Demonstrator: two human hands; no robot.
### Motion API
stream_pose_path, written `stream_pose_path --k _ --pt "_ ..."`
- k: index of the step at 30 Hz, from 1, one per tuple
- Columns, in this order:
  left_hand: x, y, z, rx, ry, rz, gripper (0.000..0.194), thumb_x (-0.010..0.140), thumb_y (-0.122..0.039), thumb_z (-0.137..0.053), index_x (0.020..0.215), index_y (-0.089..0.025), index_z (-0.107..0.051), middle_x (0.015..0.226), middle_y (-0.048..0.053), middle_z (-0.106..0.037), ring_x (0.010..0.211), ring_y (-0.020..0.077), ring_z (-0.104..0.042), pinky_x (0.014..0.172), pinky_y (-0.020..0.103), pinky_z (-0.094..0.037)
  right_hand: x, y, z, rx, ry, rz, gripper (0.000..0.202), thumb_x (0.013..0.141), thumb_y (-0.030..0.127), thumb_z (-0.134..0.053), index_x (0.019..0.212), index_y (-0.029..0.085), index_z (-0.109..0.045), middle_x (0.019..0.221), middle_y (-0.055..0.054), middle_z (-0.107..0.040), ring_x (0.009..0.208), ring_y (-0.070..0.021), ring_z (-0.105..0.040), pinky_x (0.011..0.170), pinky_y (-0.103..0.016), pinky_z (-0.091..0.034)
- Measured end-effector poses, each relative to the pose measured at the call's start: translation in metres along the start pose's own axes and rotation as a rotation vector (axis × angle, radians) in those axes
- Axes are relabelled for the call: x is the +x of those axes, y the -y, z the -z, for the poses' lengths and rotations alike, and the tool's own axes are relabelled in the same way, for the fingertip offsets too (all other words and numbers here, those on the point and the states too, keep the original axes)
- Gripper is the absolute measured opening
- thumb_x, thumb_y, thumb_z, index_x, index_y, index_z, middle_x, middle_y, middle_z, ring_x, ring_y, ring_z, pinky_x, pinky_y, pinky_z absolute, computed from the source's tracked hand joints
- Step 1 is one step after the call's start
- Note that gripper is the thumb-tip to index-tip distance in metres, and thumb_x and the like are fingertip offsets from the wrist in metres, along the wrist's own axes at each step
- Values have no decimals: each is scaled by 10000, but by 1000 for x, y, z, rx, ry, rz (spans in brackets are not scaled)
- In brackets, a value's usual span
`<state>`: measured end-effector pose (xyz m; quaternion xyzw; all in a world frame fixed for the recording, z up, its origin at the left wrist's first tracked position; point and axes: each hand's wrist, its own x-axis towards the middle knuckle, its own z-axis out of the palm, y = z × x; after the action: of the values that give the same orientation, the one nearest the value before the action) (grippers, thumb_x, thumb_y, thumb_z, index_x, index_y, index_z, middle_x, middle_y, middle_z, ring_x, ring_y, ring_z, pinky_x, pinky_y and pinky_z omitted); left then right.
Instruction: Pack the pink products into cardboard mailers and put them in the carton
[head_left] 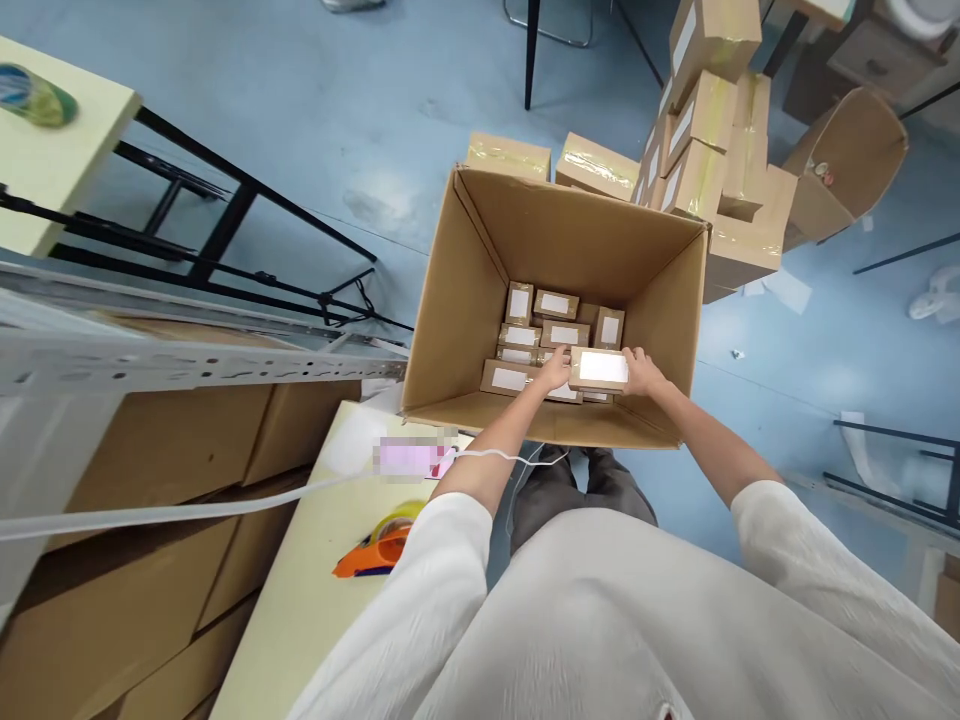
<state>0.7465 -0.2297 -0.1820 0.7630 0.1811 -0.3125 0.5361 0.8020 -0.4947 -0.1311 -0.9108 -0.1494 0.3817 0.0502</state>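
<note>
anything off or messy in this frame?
Behind the large open cardboard carton, the taped brown parcels are heaped crookedly on the blue floor. Scraps of white paper lie loose beside them. Inside the carton, the small labelled boxes sit unevenly.

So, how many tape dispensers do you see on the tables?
2: an orange tape dispenser on the near table, a green one on the far-left table. Others may be hidden.

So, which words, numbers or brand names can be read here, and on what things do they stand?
No text can be read.
White labels on the small box held by the left hand and right hand: blank glare.
Labels on the packets in the big carton: too small.
Tag on the table: blurred.
</note>
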Motion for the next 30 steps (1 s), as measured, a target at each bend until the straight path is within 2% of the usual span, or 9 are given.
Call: stream_pose_path --k 2,5,8,11,15,18,22,27,30 --pt "23 15 -13 -18 66 14 836 868 -152 -703 1645 -129 -396 1424 204 -717 1313 287 -704 1077 390 -578 17 -9 -16 -41 45 -28 1231 611 293 -992 1635 215 -315 1579 -244 -411 1390 -448 -506 1131 -541 -460" --pt "51 38 -33 99 145 23 776 835 -120 -693 1584 -124 -490 1381 192 -746 1296 299 -717 1088 400 -578 45 -21 -43 -131 74 -26 1250 593 318 -1002 1649 203 -343 1593 -262 -442 1437 -469 -465 1200 -585 -381" --pt "71 62 -48 205 182 42 797 813 -132 -710 1584 -153 -509 1380 174 -752 1305 307 -715 1102 401 -571 74 -32 -70 -219 85 9 1236 586 314 -986 1654 191 -376 1592 -268 -481 1466 -477 -425 1253 -627 -283" --pt "88 85 -59 300 252 74 838 814 -157 -724 1617 -178 -484 1393 166 -750 1314 302 -713 1080 372 -575 99 -39 -99 -225 73 21 1192 615 341 -956 1656 188 -396 1596 -266 -497 1507 -478 -372 1287 -652 -176" --pt "107 107 -62 385 273 149 901 811 -166 -758 1656 -191 -445 1449 203 -713 1338 356 -698 1105 438 -555 125 -39 -135 -141 50 -7 1171 667 428 -936 1666 132 -401 1583 -288 -499 1527 -482 -328 1294 -664 -113" --pt "117 112 -57 494 293 199 947 820 -135 -748 1690 -242 -390 1504 199 -677 1370 354 -675 1110 422 -542 136 -38 -153 -224 71 -57 1148 727 476 -904 1669 76 -383 1565 -309 -504 1502 -473 -357 1279 -640 -150" --pt "121 108 -51 647 312 210 882 865 -123 -710 1682 -238 -397 1523 203 -660 1365 342 -675 1094 397 -545 141 -43 -157 -341 130 -168 1161 757 476 -896 1673 43 -331 1548 -321 -519 1437 -447 -430 1228 -578 -246" --pt "127 98 -59 690 330 188 780 902 -141 -680 1644 -212 -449 1521 219 -657 1376 350 -667 1094 418 -549 155 -40 -159 -223 56 -368 1233 721 516 -954 1644 -16 -333 1523 -365 -492 1398 -447 -453 1160 -517 -358" --pt "140 98 -66 691 325 146 729 920 -184 -687 1618 -228 -483 1517 198 -667 1399 338 -654 1115 411 -539 178 -34 -173 -136 68 -494 1329 722 593 -939 1685 5 -237 1553 -372 -465 1428 -449 -454 1143 -513 -423"
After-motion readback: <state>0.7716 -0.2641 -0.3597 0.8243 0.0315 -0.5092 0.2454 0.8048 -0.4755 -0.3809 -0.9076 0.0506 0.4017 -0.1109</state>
